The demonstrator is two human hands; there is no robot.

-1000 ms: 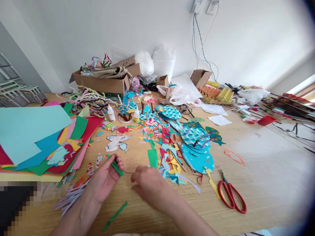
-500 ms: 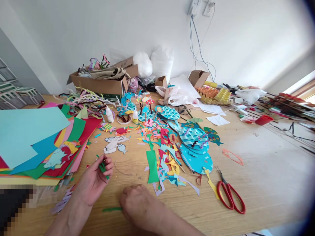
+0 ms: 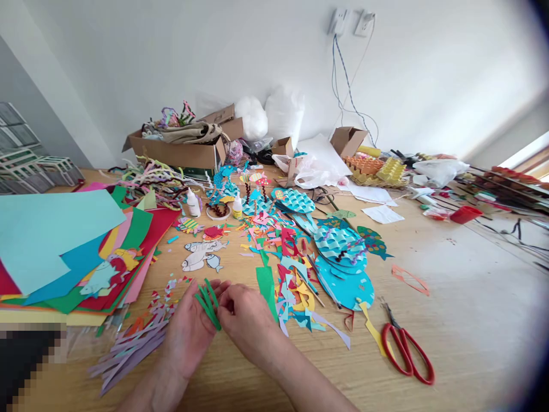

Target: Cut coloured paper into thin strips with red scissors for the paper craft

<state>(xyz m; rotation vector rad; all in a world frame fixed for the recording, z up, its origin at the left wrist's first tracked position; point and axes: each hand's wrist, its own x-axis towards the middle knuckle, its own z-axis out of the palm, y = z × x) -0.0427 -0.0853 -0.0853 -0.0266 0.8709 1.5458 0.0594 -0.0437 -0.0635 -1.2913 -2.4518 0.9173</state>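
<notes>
Across the cupped palm of my left hand (image 3: 193,323) lie several narrow green paper strips (image 3: 207,304), fanned slightly apart. My right hand (image 3: 244,315) meets it from the right, its fingers pinched together at the edge of the strips; its fingertips are partly hidden. Left of my left hand is a pile of lilac paper strips (image 3: 135,349). Just beyond both hands lie paper fish cutouts (image 3: 199,257), white and grey-blue. A wider green paper piece (image 3: 266,289) rests right of my right hand, beside colourful paper scraps (image 3: 295,280).
Red-handled scissors (image 3: 405,352) lie at the right. Coloured paper sheets (image 3: 55,234) are stacked at the left. Two glue bottles (image 3: 193,203) stand mid-table. Blue woven paper pieces (image 3: 341,243) lie right of the scraps. A cardboard box (image 3: 180,154) stands against the wall.
My right hand has lifted from the green strip on the table and come up to my left hand. My left hand has moved right and turned its palm up, uncovering the lilac strips.
</notes>
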